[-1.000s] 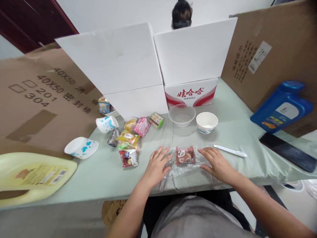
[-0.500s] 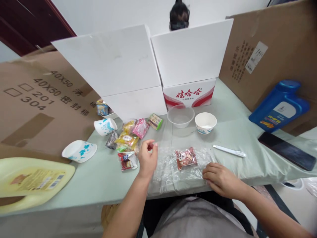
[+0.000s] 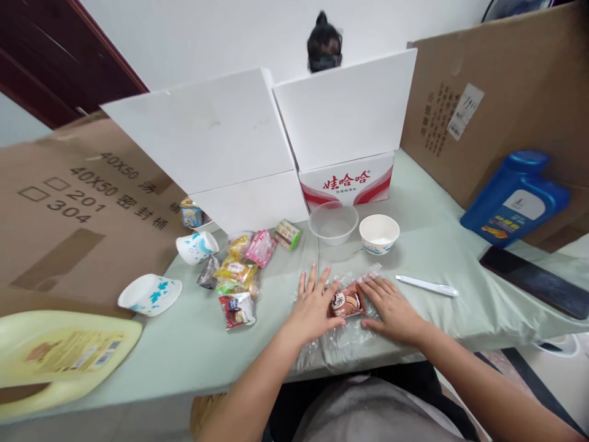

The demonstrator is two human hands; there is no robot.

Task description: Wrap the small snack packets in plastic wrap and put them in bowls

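Observation:
A brown snack packet lies on a crinkled clear plastic sheet near the table's front edge. My left hand rests flat at the packet's left side, fingers spread over the plastic. On the other side, my right hand lies flat with its fingertips at the packet's right end. Both hands are open, and they cover parts of the sheet. To the right is a white utility knife. Left of my left hand, a red and white snack packet sits before a pile of other wrapped snacks.
A clear plastic bowl and a white paper bowl stand behind. Two paper bowls lie tipped at left, near a yellow jug. A blue bottle and phone are right. White boxes wall the back; a person's head shows above.
My left hand has come down and right, flattening beside the brown packet. My right hand has moved up and left to the packet's other end. The plastic sheet is more covered and gathered.

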